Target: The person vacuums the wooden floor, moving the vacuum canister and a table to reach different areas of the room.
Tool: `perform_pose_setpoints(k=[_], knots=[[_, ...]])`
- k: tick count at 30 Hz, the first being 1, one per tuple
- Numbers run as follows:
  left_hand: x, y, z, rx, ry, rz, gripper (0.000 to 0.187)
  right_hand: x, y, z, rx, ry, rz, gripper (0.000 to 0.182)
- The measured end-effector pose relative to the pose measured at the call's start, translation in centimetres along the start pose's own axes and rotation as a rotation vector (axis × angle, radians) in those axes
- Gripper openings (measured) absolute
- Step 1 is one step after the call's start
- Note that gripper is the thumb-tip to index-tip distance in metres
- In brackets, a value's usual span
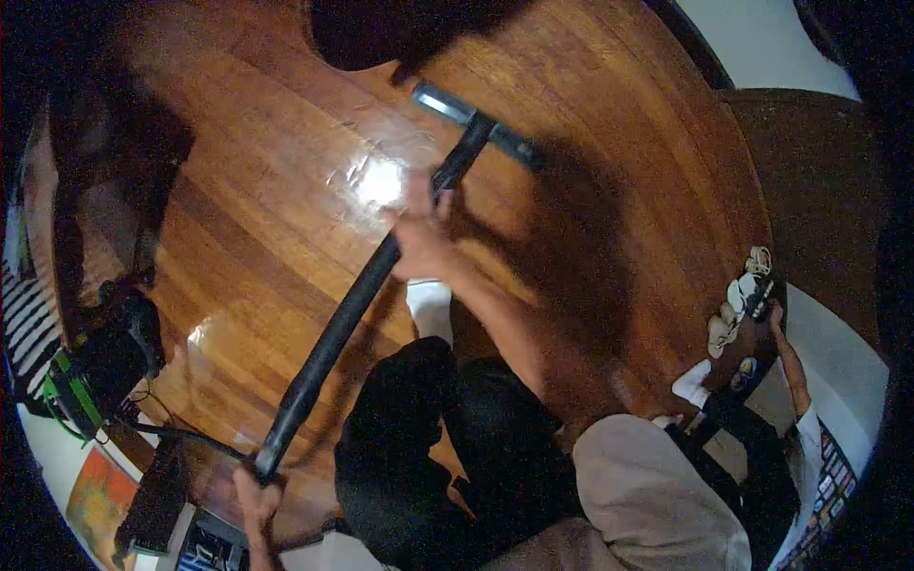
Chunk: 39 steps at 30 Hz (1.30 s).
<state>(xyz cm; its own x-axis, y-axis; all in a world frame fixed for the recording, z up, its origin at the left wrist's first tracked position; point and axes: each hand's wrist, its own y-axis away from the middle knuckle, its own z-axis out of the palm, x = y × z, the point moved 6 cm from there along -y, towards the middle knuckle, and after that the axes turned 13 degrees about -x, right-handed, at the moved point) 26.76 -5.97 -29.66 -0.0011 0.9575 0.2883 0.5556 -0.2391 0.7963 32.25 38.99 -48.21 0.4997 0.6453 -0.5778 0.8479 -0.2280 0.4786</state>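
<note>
A long black tube (pixel 328 347) with a flat crosswise head (pixel 476 124) slants over the wooden floor; it looks like a vacuum wand. My left hand (pixel 257 497) is closed around its lower end, where a thin black cord or hose runs off to the left. Farther up, below the head, my right hand (pixel 424 233) is wrapped on the tube, its fingers blurred by motion. The head carries a bright bluish strip. My legs in dark trousers (pixel 409 447) are bent beneath the tube, with one white sock (pixel 428 300) showing.
Glossy wooden floor (pixel 590 105) spreads around me. At the left are a black and green object (pixel 76 390) and cables. Several shoes (pixel 738 300) lie at the right, by another person's hand (pixel 776 314). Beige fabric (pixel 657 485) bulges close beside my legs. A dark shape (pixel 400 29) hangs at the top.
</note>
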Motion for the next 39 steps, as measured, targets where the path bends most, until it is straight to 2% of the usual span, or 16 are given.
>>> perform_pose_setpoints(k=[1, 3, 4, 8, 13, 17, 18, 19, 22, 23, 24, 27, 31, 36, 38, 39], knots=[[5.1, -0.9, 0.3, -0.027, -0.103, 0.068, 0.022, 1.2, -0.1, -2.0, -0.069, -0.112, 0.192, 0.083], [7.9, -5.0, 2.7, -0.065, -0.23, 0.141, 0.025, 2.7, 0.0, -3.2, 0.233, -0.436, 0.333, 0.095], [14.8, -5.0, 2.5, -0.067, -0.125, 0.349, 0.025, 2.4, 0.3, -3.8, 0.321, -0.624, 0.401, 0.098], [16.4, -7.0, 6.0, -0.208, -0.094, 0.288, 0.026, -1.6, 0.5, -6.4, 0.361, -0.929, 0.537, 0.099], [12.5, -0.7, -0.4, -0.192, -0.136, 0.301, 0.029, -11.1, 3.8, 1.4, 0.424, -0.453, 0.655, 0.096], [4.3, 7.3, -4.6, 0.128, -0.497, 0.424, 0.026, -18.4, 8.8, 7.5, -0.137, -1.018, 0.667, 0.093], [3.7, 8.2, -5.5, 0.187, -0.566, 0.45, 0.026, -18.3, 9.2, 8.2, -0.085, -1.163, 0.705, 0.083], [2.8, 7.0, -5.4, -0.011, -0.452, 0.279, 0.026, -18.2, 9.0, 9.7, -0.033, -1.308, 0.735, 0.074], [1.0, 6.2, -3.7, -0.61, -0.129, -0.246, 0.026, -16.9, 8.8, 12.6, 0.226, -1.255, 0.677, 0.085], [2.7, 5.6, -3.2, -0.55, 0.008, -0.349, 0.024, -16.3, 9.2, 11.0, 0.281, -1.122, 0.659, 0.095], [2.6, 5.0, -2.5, -0.469, -0.04, -0.252, 0.023, -16.1, 11.2, 4.7, 0.242, -0.962, 0.675, 0.102], [5.1, 3.5, 0.3, -0.327, -0.22, 0.251, 0.029, -13.1, 9.9, 6.1, 0.238, -0.915, 0.807, 0.097], [5.6, 1.3, 3.5, -0.473, 0.141, 0.087, 0.029, -11.5, 11.0, 3.7, 0.259, -1.286, 0.761, 0.096], [5.4, 3.4, 2.4, -0.343, -0.321, 0.31, 0.03, -13.6, 12.2, 7.6, 0.439, -1.37, 0.729, 0.09], [0.2, 5.5, 0.8, -0.374, -0.432, 0.313, 0.031, -16.8, 13.7, 10.8, 0.577, -1.03, 0.78, 0.084], [-0.5, 7.3, -0.4, -0.379, -0.523, 0.349, 0.031, -20.1, 16.0, 10.7, 0.464, -1.555, 0.737, 0.083]])
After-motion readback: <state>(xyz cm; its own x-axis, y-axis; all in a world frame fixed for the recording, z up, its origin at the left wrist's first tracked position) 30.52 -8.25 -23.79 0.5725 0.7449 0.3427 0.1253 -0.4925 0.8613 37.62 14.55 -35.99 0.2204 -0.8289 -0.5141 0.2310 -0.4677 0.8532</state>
